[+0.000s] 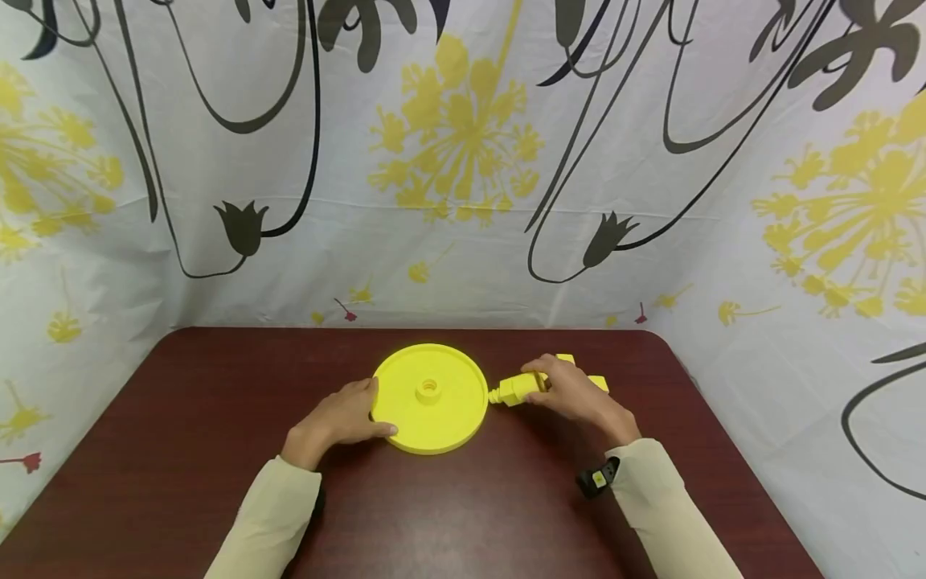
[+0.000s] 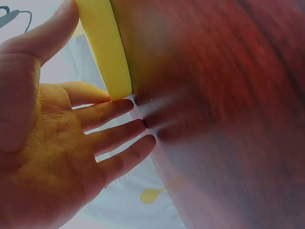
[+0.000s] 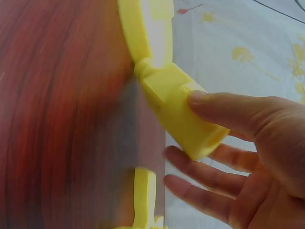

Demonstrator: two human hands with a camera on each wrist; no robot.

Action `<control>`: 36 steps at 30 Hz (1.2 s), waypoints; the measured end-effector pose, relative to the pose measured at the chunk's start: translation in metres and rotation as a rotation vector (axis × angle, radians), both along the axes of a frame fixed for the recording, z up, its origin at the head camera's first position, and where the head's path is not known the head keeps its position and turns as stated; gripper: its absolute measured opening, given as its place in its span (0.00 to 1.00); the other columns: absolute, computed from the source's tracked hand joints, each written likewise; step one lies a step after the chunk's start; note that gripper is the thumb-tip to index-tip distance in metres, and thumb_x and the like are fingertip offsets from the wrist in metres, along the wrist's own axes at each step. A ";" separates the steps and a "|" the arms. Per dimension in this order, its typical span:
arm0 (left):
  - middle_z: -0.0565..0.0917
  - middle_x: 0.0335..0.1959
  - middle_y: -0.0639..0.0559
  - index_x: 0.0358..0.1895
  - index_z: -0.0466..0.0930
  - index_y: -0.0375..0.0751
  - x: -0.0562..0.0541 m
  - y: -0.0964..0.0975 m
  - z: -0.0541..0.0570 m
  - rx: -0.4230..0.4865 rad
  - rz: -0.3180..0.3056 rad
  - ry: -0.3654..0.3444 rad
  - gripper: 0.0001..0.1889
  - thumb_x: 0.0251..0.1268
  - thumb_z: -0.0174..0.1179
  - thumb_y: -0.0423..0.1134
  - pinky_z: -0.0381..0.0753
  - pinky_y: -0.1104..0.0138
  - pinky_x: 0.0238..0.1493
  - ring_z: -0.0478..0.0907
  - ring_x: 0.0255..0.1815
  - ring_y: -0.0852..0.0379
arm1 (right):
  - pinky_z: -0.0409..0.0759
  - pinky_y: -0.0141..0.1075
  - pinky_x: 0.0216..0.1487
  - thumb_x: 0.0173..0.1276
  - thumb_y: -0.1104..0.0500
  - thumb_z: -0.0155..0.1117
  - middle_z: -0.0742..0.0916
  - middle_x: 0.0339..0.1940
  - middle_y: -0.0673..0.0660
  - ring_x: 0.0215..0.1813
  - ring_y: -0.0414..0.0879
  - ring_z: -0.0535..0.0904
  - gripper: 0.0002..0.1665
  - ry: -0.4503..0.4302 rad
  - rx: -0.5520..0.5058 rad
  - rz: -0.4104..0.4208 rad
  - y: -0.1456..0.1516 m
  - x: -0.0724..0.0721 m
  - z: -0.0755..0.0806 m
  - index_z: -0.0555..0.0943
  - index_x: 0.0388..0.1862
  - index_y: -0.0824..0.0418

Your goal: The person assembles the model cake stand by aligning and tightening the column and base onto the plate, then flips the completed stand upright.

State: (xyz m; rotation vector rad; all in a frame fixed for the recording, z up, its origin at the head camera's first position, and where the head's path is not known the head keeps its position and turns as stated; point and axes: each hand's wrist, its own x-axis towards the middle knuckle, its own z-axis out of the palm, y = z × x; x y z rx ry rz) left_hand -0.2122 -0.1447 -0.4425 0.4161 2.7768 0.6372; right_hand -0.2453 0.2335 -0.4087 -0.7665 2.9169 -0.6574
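1. Yellow plate (image 1: 450, 414), toward the table's (image 1: 181, 450) far side: left hand (image 1: 350, 412) grips its left rim, fingers slightly apart.
2. Yellow block (image 1: 516, 390), just right: right hand (image 1: 571, 390) pinches it, thumb against fingers.

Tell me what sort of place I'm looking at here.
Probably a makeshift, screened-off tabletop workspace; the wider room isn't visible. Flower-printed sheeting hangs behind and on both sides of a reddish-brown table, and the left hand holds a yellow disc.

Passage over near tabletop (image 1: 448, 523), rimmed yellow disc (image 1: 452, 422) blocking my left hand (image 1: 340, 418) rightward, yellow part (image 1: 599, 383) just beside my right hand (image 1: 571, 392).
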 end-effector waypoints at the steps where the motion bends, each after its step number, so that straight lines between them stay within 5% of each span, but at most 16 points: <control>1: 0.61 0.75 0.32 0.75 0.52 0.24 0.000 0.000 0.000 -0.001 -0.001 -0.001 0.54 0.59 0.68 0.59 0.66 0.45 0.68 0.61 0.74 0.37 | 0.78 0.41 0.46 0.64 0.57 0.73 0.82 0.52 0.58 0.44 0.47 0.77 0.28 0.010 -0.023 -0.013 -0.003 -0.001 0.001 0.79 0.61 0.65; 8: 0.61 0.75 0.31 0.75 0.52 0.22 0.000 0.001 0.003 0.004 -0.001 -0.017 0.53 0.59 0.69 0.56 0.66 0.47 0.69 0.60 0.75 0.37 | 0.77 0.42 0.44 0.67 0.55 0.70 0.81 0.58 0.59 0.45 0.51 0.77 0.31 0.076 -0.179 -0.131 -0.027 -0.004 0.008 0.75 0.67 0.61; 14: 0.61 0.74 0.30 0.74 0.52 0.21 0.000 0.001 0.002 0.002 -0.003 -0.017 0.53 0.59 0.69 0.56 0.65 0.47 0.70 0.60 0.75 0.37 | 0.78 0.41 0.47 0.66 0.57 0.70 0.81 0.58 0.59 0.47 0.50 0.77 0.33 0.034 -0.293 -0.120 -0.059 -0.005 0.011 0.73 0.69 0.61; 36: 0.61 0.74 0.30 0.75 0.52 0.23 -0.004 0.001 0.002 -0.007 -0.003 -0.051 0.53 0.59 0.69 0.56 0.61 0.47 0.73 0.60 0.75 0.36 | 0.78 0.47 0.60 0.67 0.56 0.70 0.82 0.64 0.57 0.62 0.52 0.79 0.30 0.106 -0.225 0.026 -0.123 -0.006 0.008 0.77 0.67 0.58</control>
